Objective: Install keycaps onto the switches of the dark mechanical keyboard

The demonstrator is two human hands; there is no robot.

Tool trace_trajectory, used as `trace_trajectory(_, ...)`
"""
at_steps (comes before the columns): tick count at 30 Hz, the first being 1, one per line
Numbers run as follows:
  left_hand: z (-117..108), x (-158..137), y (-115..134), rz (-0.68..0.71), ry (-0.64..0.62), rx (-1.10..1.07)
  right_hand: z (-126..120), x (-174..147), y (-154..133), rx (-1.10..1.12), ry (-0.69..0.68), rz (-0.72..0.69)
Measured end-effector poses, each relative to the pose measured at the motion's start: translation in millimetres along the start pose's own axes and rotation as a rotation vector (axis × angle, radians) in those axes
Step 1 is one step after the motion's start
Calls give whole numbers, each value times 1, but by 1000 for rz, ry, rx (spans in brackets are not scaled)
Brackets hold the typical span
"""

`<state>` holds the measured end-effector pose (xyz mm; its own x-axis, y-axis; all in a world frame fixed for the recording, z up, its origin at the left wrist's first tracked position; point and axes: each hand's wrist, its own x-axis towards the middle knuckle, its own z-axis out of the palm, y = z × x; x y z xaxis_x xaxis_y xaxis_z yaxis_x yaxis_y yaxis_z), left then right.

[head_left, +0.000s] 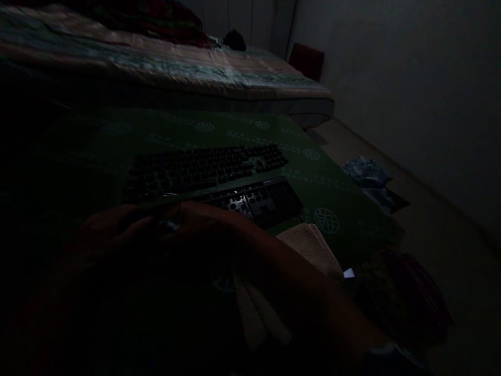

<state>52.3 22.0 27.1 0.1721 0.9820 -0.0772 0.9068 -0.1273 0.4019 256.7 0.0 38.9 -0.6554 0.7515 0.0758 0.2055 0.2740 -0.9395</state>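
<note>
Base: dark keyboard frame lying on the green table, in front of the keys and just beyond the right hand; a lit patch near its middle shows bare key seats, while its left end is lost behind the hand.
Keys: dark rows set out in keyboard order behind the base; green shows through the gaps, so they look loose.
Right hand: reaches across from the right, fingers bent inward; a bluish gleam shows beside them, too dim to name. Whether they grip it cannot be told.
Left hand: close to the right hand, its fingers curled and mostly in shadow; whether they hold anything cannot be told.
Cloth: pale and folded, partly hidden by the right forearm, near the base's right corner.
Bed: past the table's far edge, with a striped cover.
Handwork in hand: probably close, two-handed work on something small in front of the base, with the keys off their seats; the dark hides the detail.
Fingers' next need: any further move seems to call for a light, steady touch, better light, and care not to knock the rows out of order.
</note>
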Motion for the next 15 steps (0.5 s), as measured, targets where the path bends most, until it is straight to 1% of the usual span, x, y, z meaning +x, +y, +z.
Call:
trace_trajectory(2, 0, 1, 0, -9, -19, -18, -1, 0, 2, -2, -63, 2)
trace_trajectory(3, 0, 2, 1, -1, -16, -20, -1, 1, 3, -9, -73, 6)
trace_trajectory(7, -1, 3, -1, 37, 33, 7, 4, 5, 8, -44, -42, -69)
trace_trajectory(10, 0, 3, -3, 53, 8, 6, 5, 4, 10, -81, -37, -127)
trace_trajectory(12, 1, 3, -5, 66, 16, 2, 3, 2, 11, -84, -26, -121)
trace_trajectory(15, 2, 2, -7, 99, 62, 24, 2, 1, 12, -44, -7, -95)
